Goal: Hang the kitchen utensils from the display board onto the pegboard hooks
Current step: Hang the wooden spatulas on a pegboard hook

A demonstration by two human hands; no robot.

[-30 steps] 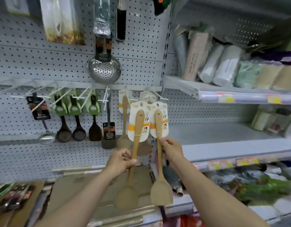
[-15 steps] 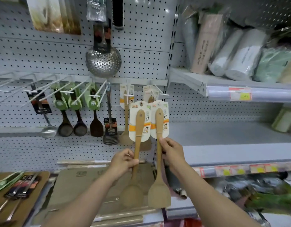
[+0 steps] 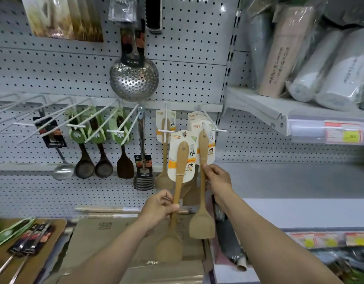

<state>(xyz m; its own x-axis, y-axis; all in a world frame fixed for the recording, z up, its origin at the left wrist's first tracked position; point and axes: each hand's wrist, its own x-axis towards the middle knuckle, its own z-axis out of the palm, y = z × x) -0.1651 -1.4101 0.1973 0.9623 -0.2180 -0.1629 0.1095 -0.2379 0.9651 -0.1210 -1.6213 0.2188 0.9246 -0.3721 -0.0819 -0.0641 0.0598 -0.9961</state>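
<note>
Prob. a housewares shop: pegboard [image 3: 187,48] w/ carded utensils on hooks, shelf [image 3: 259,107] edges w/ price tags [image 3: 350,136].

Hung spatulas [image 3: 198,119] crowd the hook [image 3: 210,121], seemingly leaving its tip free.

A shelf [image 3: 265,111] juts out on the right. Wrapped white rolls [image 3: 328,78] and a tall beige package [image 3: 279,50] lie on it. Yellow price tags [image 3: 348,136] sit along its front edge.
</note>
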